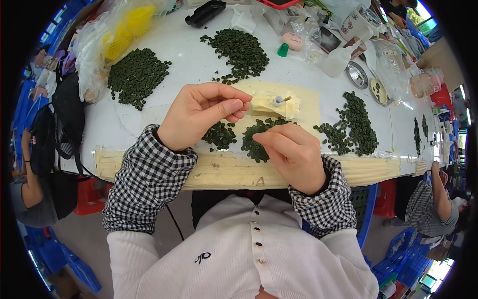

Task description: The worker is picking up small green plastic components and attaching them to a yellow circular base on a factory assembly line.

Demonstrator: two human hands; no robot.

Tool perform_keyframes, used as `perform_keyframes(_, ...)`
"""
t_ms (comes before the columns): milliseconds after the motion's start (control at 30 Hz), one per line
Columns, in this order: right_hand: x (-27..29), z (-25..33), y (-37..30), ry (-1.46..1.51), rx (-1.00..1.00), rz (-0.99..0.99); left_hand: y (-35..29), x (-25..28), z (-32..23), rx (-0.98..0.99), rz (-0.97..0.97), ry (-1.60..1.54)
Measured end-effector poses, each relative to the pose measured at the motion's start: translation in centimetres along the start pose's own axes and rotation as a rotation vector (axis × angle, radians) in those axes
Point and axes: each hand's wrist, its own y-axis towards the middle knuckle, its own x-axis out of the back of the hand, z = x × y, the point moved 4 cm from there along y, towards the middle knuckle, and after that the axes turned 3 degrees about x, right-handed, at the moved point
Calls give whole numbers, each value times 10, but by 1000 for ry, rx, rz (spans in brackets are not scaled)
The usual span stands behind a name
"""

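Note:
My left hand [206,110] is raised over the table, thumb and fingertips pinched together; whatever may be between them is too small to make out. My right hand [295,153] hovers at a heap of small dark green ring-shaped parts [255,145], its fingers closed in a pinch with the tips at the heap's edge. What it holds, if anything, is hidden. Between and beyond the hands sits a tape-wrapped block [269,104] with a thin brass-coloured pin [286,99] sticking out. A smaller heap of green parts [219,136] lies below my left hand.
More heaps of green parts lie at far left [137,77], far middle [239,54] and right [356,124]. A white squeeze bottle [336,62], a round metal tin [357,74] and plastic bags [89,60] stand around. Padded tape covers the table's front edge [239,172]. Other people sit on both sides.

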Motion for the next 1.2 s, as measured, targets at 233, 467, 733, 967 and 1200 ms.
perform_keyframes(233, 4, -2, 2, 192, -165, -33, 1, -2, 1, 26, 60, -62)
perform_keyframes(467, 10, -6, 4, 408, -283, -35, -2, -15, 1, 126, 120, -158)
perform_keyframes(733, 9, -15, -5, 876, -569, -102, -7, -25, 3, 77, 144, -277)
perform_keyframes(967, 7, -17, -6, 885, -552, -85, -7, -28, 1, 118, 140, -287)
perform_keyframes(1200, 5, -17, -6, 905, -537, -88, -8, -29, 0, 121, 185, -265)
